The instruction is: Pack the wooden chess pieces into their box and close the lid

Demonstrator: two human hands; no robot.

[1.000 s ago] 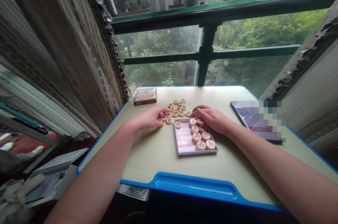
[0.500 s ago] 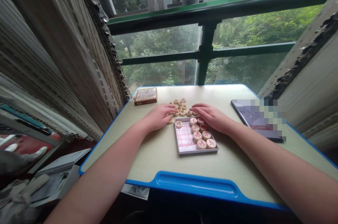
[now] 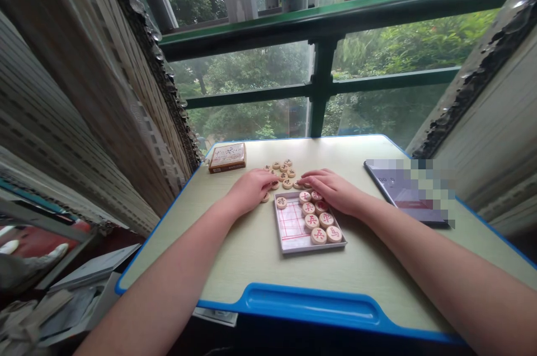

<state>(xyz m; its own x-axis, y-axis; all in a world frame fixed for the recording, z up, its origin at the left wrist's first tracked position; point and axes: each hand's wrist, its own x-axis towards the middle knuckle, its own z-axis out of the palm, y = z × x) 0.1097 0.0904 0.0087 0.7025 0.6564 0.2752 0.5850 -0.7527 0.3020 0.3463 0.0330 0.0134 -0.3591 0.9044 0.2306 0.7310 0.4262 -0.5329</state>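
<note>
A shallow white tray with a red grid lining lies mid-table and holds several round wooden chess pieces with red characters. Behind it a loose cluster of similar pieces lies on the table. My left hand rests palm down on the left part of that cluster, fingers curled over a few pieces. My right hand lies flat at the tray's far right corner, fingers stretched toward the loose pieces and touching them.
A brown printed box lies at the table's far left. A dark tablet or book sits at the right. The table has a blue rim with a front groove. Window frame behind, blinds on both sides.
My left hand has slid right over the loose pieces, covering more of the cluster. My right hand has barely moved. The camera view shifted slightly.
</note>
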